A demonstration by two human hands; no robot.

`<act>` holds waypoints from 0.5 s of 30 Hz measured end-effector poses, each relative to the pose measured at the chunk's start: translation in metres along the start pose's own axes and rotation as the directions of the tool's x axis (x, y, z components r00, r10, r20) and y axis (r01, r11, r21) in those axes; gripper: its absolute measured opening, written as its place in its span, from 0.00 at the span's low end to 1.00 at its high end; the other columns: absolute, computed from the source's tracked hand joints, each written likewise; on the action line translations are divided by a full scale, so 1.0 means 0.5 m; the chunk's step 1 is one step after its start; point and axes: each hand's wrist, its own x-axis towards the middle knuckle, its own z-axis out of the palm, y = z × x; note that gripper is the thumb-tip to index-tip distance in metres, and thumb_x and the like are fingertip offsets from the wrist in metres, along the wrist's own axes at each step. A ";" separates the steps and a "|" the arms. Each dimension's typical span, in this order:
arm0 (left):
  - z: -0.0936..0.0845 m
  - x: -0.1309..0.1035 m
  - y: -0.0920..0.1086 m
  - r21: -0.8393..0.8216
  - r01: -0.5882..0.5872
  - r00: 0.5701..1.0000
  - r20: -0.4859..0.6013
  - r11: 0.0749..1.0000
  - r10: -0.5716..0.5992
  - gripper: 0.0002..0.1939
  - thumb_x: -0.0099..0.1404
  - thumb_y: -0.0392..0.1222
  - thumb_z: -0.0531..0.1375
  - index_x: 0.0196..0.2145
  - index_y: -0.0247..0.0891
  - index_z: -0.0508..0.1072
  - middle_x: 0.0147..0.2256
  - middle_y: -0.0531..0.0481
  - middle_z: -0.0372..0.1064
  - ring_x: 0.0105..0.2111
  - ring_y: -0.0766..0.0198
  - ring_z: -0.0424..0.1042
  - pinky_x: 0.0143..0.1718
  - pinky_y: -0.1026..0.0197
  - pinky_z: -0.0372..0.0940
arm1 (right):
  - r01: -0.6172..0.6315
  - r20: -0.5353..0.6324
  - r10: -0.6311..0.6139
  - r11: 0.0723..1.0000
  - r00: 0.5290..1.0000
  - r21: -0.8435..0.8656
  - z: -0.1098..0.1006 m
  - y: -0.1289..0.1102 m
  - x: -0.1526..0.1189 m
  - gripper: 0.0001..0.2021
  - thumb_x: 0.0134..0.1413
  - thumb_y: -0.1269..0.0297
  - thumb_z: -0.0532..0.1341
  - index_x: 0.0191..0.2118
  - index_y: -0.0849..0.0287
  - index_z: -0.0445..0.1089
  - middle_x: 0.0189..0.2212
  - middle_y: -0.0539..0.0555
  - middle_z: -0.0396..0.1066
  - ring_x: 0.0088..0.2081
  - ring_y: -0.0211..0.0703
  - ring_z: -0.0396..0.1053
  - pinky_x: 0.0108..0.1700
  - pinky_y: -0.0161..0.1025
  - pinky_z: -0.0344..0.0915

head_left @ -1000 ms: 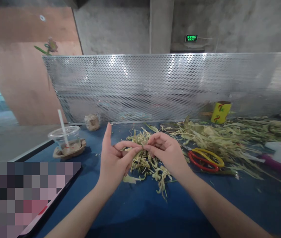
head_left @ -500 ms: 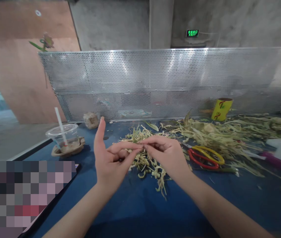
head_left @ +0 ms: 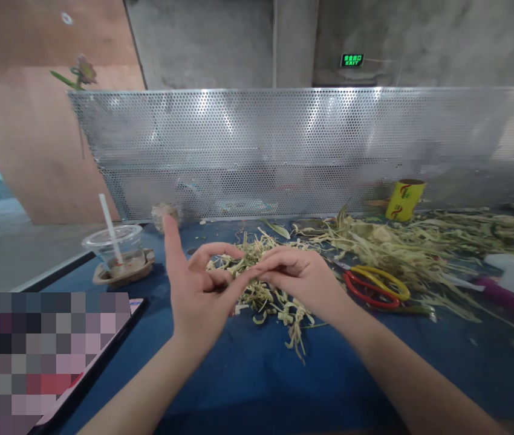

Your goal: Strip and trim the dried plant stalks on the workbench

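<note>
My left hand [head_left: 200, 290] is in the middle of the view, one finger stretched upward and another arched forward, apart from the thumb. Its thumb tip meets the fingertips of my right hand [head_left: 300, 278], which are pinched together. Whatever is between those fingertips is too small or hidden to make out. Right behind and beneath both hands lies a pile of pale green plant trimmings [head_left: 259, 296], partly covered by them. Scissors with red and yellow handles [head_left: 375, 287] rest just right of my right hand.
On the blue tabletop [head_left: 257, 386], a larger heap of long leaves [head_left: 388, 248] spreads to the right, near a yellow roll [head_left: 406, 199] and a purple-and-white spray bottle [head_left: 511, 296]. At left are a plastic cup with a straw [head_left: 118, 248] and a tablet [head_left: 98, 362]. A perforated metal panel [head_left: 257, 133] closes the back.
The left index finger has lifted away from the thumb, opening its pinch, and the raised finger has tilted left. My right hand has stayed pinched, nearly in place.
</note>
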 end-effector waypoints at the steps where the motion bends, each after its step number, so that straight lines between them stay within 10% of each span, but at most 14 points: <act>1: -0.001 0.001 0.001 0.003 0.001 1.000 0.001 1.000 -0.001 0.56 0.47 0.32 0.65 0.58 0.58 0.29 0.25 0.59 0.68 0.08 0.76 0.55 0.06 0.70 0.54 | -0.015 0.029 0.015 1.000 0.999 0.018 -0.001 -0.002 0.000 0.06 0.42 0.73 0.61 0.28 0.55 0.73 0.29 0.49 0.68 0.29 0.33 0.67 0.32 0.34 0.65; 15: 0.000 0.006 -0.004 -0.167 0.200 0.973 0.153 0.965 -0.175 0.52 0.51 0.32 0.62 0.59 0.50 0.29 0.25 0.55 0.71 0.07 0.76 0.57 0.06 0.73 0.55 | 0.036 0.013 -0.036 0.999 0.999 -0.022 -0.004 -0.004 -0.004 0.01 0.42 0.69 0.63 0.24 0.58 0.70 0.25 0.48 0.69 0.28 0.34 0.67 0.31 0.33 0.64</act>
